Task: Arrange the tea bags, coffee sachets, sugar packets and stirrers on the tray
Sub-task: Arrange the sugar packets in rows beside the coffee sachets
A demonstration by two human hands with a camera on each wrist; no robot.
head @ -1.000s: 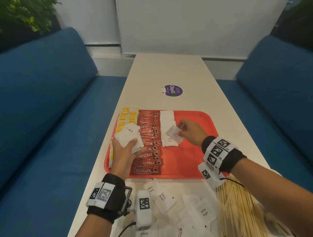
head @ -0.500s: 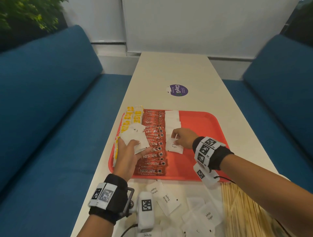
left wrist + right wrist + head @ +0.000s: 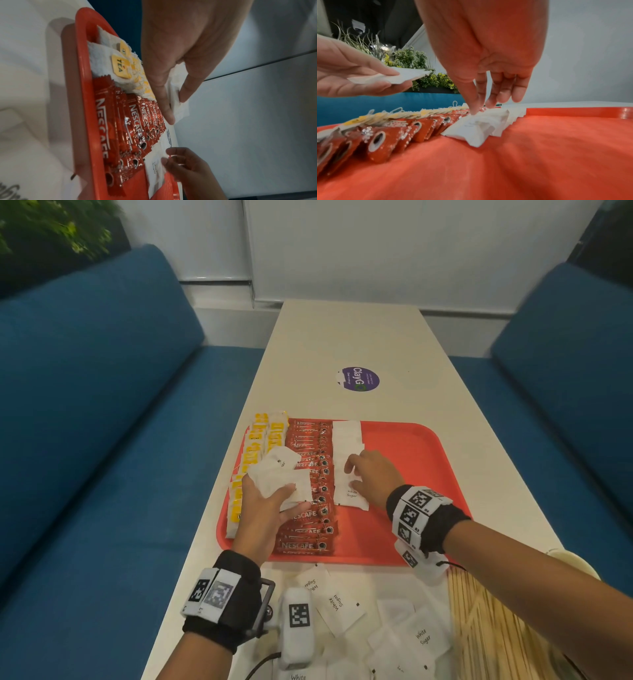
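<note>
A: State each hand's condition.

B: The left hand (image 3: 263, 508), lower left of centre in the head view, gripped a fan of white sugar packets (image 3: 279, 481) above the Nescafé sachets (image 3: 310, 484). The right hand (image 3: 371, 475) was relaxed, fingertips (image 3: 473, 111) pressing the nearest packet in the sugar column (image 3: 347, 463) on the red tray (image 3: 411, 474).

A: Governing relation?

B: The column's long axis ran up-frame. Its open end lay directly below the right hand, which was nearer; the supply lay leftward.

One tray (image 3: 411, 440), two hands, perhaps fifteen coffee sachets (image 3: 310, 470).
</note>
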